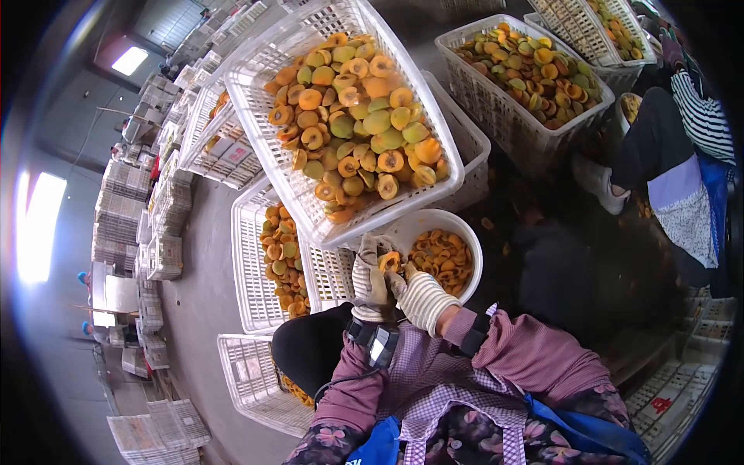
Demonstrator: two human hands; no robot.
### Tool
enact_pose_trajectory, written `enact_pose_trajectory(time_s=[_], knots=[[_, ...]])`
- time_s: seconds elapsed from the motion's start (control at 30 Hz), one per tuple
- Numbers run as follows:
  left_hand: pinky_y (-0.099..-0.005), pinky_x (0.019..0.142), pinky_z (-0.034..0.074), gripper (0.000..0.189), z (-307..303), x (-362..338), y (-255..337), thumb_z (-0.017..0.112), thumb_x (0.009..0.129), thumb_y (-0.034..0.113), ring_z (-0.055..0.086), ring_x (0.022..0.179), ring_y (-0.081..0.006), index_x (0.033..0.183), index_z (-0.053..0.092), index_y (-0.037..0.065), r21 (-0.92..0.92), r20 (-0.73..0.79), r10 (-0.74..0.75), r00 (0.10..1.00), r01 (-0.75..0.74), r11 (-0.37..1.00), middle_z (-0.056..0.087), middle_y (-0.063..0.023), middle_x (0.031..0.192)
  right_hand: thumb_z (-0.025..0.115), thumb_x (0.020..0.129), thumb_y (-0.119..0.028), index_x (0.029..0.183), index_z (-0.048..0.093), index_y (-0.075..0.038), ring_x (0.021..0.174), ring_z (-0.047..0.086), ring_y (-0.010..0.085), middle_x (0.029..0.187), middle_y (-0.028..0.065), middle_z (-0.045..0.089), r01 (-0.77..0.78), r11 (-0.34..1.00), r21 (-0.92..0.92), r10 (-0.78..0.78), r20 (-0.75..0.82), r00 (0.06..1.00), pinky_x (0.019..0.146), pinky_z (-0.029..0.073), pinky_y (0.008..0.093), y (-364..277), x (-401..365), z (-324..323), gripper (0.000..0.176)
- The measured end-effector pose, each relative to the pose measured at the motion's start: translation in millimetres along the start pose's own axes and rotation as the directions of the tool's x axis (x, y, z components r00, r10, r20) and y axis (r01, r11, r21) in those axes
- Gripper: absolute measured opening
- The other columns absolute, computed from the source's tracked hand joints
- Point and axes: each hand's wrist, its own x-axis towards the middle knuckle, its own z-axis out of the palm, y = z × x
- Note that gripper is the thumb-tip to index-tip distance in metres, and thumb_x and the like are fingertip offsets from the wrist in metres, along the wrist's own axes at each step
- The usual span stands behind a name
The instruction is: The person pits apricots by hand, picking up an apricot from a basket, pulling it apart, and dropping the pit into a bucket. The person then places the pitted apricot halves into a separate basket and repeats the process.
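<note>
The left hand (369, 279) and right hand (421, 298) pinch a small orange fruit (390, 261) tight with their fingers, over the round white plastic tub (473, 245) that catches the halves

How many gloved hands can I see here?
2. The left hand and the right hand meet on a fruit half at the tub edge. The person at right shows no hands.
</note>
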Motion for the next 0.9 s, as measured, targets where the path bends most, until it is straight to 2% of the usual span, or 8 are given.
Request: enact_pose_trajectory(time_s=[0.23,0.3,0.4,0.53,0.63,0.77,0.83,0.9], knots=[[-0.0294,0.079,0.048,0.039,-39,14,8,0.060,0.086,0.031,0.059,0.082,-0.0203,0.107,0.052,-0.001,0.051,0.810,0.053,0.584,-0.160,0.986,0.058,-0.0079,0.087,0.040,0.095,-0.032,0.110,0.055,0.000,0.086,0.060,0.0362,0.090,0.0196,0.063,0.102,0.983,0.152,-0.127,0.162,0.979,0.076,0.046,0.0402,31,-5,34,0.038],[-0.0303,0.084,0.048,0.046,-59,5,-6,0.060,0.085,0.036,0.059,0.089,-0.0231,0.111,0.050,-0.001,0.145,0.283,-0.085,0.955,0.045,0.988,0.060,-0.0111,0.094,0.048,0.094,-0.034,0.104,0.058,-0.006,0.068,0.055,0.0145,0.079,0.0036,0.061,-0.022,0.827,0.561,-0.107,0.196,0.975,0.062,0.047,0.0255,10,-17,25,0.031],[-0.0319,0.086,0.047,0.043,-65,38,6,0.057,0.086,0.033,0.058,0.095,-0.0228,0.114,0.050,0.000,0.443,-0.198,0.312,0.929,-0.199,0.874,0.058,-0.0113,0.101,0.048,0.090,-0.051,0.088,0.057,-0.009,0.041,0.045,0.0128,0.055,0.0002,0.049,-0.263,0.611,0.747,0.116,0.244,0.963,0.038,0.037,0.0258,-5,-35,19,0.042],[-0.0340,0.089,0.046,0.040,-53,124,9,0.053,0.088,0.029,0.056,0.102,-0.0225,0.117,0.049,0.002,0.473,-0.116,0.368,0.922,-0.275,0.837,0.057,-0.0115,0.111,0.049,0.089,-0.051,0.079,0.054,-0.010,0.038,0.042,0.0132,0.052,-0.0002,0.047,-0.442,0.305,0.843,0.364,0.326,0.873,0.035,0.033,0.0262,-10,-20,4,0.043],[-0.0356,0.091,0.045,0.038,-50,213,-59,0.050,0.089,0.027,0.054,0.107,-0.0222,0.119,0.049,0.003,0.343,0.118,0.041,0.992,-0.079,0.936,0.056,-0.0117,0.118,0.050,0.088,-0.052,0.077,0.054,-0.011,0.036,0.040,0.0129,0.050,-0.0009,0.045,-0.179,0.500,0.847,0.217,0.078,0.973,0.034,0.032,0.0266,8,3,14,0.043],[-0.0306,0.082,0.049,0.030,16,197,-38,0.047,0.089,0.011,0.059,0.096,-0.0187,0.118,0.048,0.003,0.961,0.203,-0.005,0.979,-0.200,-0.191,0.059,-0.0089,0.110,0.050,0.088,-0.052,0.074,0.053,-0.014,0.034,0.038,0.0123,0.048,-0.0023,0.043,-0.134,0.485,0.864,0.283,-0.010,0.959,0.032,0.031,0.0268,11,16,11,0.040],[-0.0280,0.068,0.052,0.031,10,177,-20,0.047,0.088,0.005,0.061,0.084,-0.0174,0.118,0.046,0.005,0.568,0.198,-0.261,0.945,0.106,0.816,0.059,-0.0058,0.099,0.049,0.089,-0.049,0.076,0.055,-0.014,0.038,0.039,0.0103,0.051,-0.0041,0.043,-0.053,0.504,0.862,0.265,-0.096,0.959,0.034,0.030,0.0256,8,21,10,0.039],[-0.0248,0.059,0.051,0.023,31,119,36,0.038,0.095,0.011,0.057,0.082,-0.0149,0.115,0.047,0.007,0.150,0.223,-0.222,0.949,0.191,0.970,0.052,-0.0075,0.103,0.049,0.092,-0.044,0.081,0.058,-0.011,0.051,0.042,0.0078,0.061,-0.0048,0.048,0.025,0.572,0.820,0.239,-0.195,0.951,0.045,0.034,0.0235,-3,20,-3,0.036]])
